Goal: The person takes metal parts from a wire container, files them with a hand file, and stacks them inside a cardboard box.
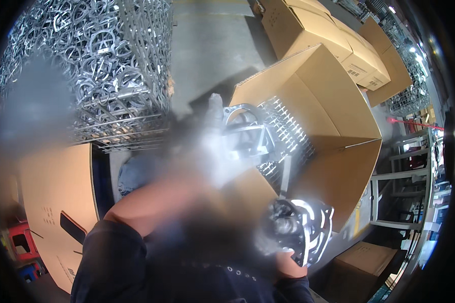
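Note:
My left hand (210, 146), in a pale glove and hazy, is closed at the edge of a silvery metal ring bracket (258, 137), its thumb pointing up. This bracket is over the near left side of an open cardboard box (333, 96). Lower down, outside the box's near edge, my right hand (289, 262) grips several stacked metal ring brackets (302, 230); the thumb shows against them, while the other fingers are hidden. Inside the box lie rows of shiny metal parts (288, 123). A blurred haze covers part of both hands.
At the far left, a wire mesh cage (146, 60) is heaped with similar metal brackets. A cardboard surface at left bears a dark phone-like slab (73, 227). Closed cartons (333, 38) stand behind the open box; a metal frame rack (399, 177) is on the right.

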Available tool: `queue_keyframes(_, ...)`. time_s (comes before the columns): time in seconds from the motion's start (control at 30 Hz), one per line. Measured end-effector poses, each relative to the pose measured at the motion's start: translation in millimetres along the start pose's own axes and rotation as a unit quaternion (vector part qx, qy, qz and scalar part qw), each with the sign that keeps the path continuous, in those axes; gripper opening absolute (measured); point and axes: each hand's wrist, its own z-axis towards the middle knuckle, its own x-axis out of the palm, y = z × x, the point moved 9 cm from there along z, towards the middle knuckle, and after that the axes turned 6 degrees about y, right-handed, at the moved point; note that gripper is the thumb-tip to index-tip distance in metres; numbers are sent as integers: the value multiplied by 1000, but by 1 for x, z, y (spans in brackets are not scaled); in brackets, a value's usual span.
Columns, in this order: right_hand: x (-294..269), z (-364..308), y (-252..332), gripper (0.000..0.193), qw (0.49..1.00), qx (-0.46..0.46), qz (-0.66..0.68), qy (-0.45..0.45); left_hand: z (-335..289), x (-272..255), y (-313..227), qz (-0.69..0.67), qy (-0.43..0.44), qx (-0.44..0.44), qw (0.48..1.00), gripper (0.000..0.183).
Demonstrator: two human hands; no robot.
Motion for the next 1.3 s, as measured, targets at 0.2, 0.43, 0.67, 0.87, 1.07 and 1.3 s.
queue_keyframes(0.2,-6,7,-5,22,1000,10,-17,-20,-5,-9,-7,78,-13,-19,997,79)
queue_keyframes(0.43,-13,3,-1,22,997,3,-49,-52,-4,-7,-1,50,51,-20,997,73)
queue_keyframes(0.67,-16,-4,6,22,993,-11,-79,-83,-5,8,2,35,55,-24,998,71)
queue_keyframes(0.87,-19,-8,9,22,989,-22,-101,-108,-6,7,5,49,74,-43,995,72)
queue_keyframes(1.07,-22,-11,13,21,983,-31,-123,-133,-7,27,2,-31,145,-9,989,74)
queue_keyframes(1.3,-24,-19,16,21,974,-44,-150,-165,-8,0,4,133,57,19,989,76)
